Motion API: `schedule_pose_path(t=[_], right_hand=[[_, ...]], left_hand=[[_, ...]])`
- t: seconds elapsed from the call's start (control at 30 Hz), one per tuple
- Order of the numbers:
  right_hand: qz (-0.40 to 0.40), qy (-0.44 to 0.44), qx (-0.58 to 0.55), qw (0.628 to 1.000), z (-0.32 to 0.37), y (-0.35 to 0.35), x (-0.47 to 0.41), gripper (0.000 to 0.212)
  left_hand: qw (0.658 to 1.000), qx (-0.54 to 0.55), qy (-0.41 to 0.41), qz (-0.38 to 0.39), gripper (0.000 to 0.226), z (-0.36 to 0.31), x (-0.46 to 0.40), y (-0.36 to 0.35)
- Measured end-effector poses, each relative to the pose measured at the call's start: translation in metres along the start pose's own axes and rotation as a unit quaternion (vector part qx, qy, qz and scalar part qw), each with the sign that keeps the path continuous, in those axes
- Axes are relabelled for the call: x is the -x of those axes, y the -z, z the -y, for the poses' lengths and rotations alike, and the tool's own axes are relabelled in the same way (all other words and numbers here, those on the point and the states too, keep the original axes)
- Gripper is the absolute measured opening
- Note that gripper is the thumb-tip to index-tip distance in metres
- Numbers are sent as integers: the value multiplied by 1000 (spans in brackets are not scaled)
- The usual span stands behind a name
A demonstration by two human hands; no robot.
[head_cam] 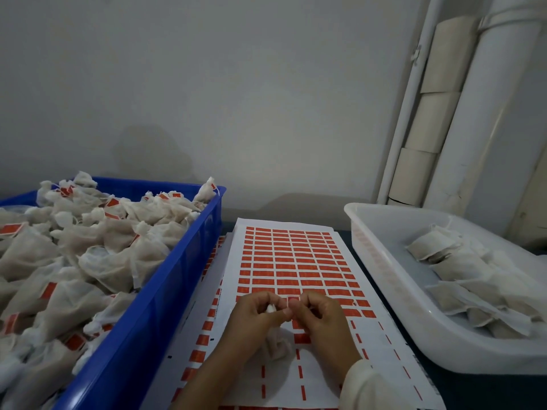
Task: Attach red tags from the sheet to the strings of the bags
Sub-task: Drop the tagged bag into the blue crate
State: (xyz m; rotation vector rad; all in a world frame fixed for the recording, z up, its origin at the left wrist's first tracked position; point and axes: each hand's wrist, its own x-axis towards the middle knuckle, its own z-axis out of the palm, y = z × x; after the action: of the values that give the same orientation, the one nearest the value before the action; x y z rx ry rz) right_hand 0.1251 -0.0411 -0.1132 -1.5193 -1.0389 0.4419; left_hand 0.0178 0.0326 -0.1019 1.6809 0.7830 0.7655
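Observation:
A white sheet [291,261] of red tags lies on the table in front of me, its near rows peeled off. Both hands meet above its lower half. My left hand [254,318] pinches the gathered white top of a small mesh bag [275,346], which hangs down onto the sheet. My right hand [321,316] has its fingertips curled against the left ones, pinching at the bag's string; a bit of red tag [293,300] shows between the fingers.
A blue crate [165,279] on the left is heaped with white bags carrying red tags. A white tub [384,279] on the right holds several flat bags without tags. A wall and white pipes [485,113] stand behind.

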Motion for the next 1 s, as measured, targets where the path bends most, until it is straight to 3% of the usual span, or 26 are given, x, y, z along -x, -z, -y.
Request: schedule_pose_path(t=[0.03,0.17,0.3,0.47,0.67,0.73,0.8,0.9,1.0], right_hand=[[12,-13,-17,1000,0,0,1,24],[31,-26,-23,999,-4,0,4,25],[35,-7,3,999,-3,1,5,29],[127,-16,35,991,-4,-3,13,8],[164,28,58,984,23,5,15,10],[173,70,54,981,39,6,15,11],[178,109,28,978,61,3,19,13],[190,137,-34,972,97,-8,25,15],[205,166,-74,962,126,-30,25,17]], left_hand=[[1000,-14,5,2,6,-1,2,2],[991,-108,63,47,35,-4,12,19],[980,-167,78,78,33,-6,31,36],[954,-297,36,-20,22,-8,55,29],[959,-257,-2,-122,5,-28,74,20],[940,-296,-29,-170,6,-46,80,24],[900,-374,-72,-212,1,-71,85,31],[843,-463,-109,-253,13,-105,94,47],[811,-474,-146,-310,12,-127,105,84]])
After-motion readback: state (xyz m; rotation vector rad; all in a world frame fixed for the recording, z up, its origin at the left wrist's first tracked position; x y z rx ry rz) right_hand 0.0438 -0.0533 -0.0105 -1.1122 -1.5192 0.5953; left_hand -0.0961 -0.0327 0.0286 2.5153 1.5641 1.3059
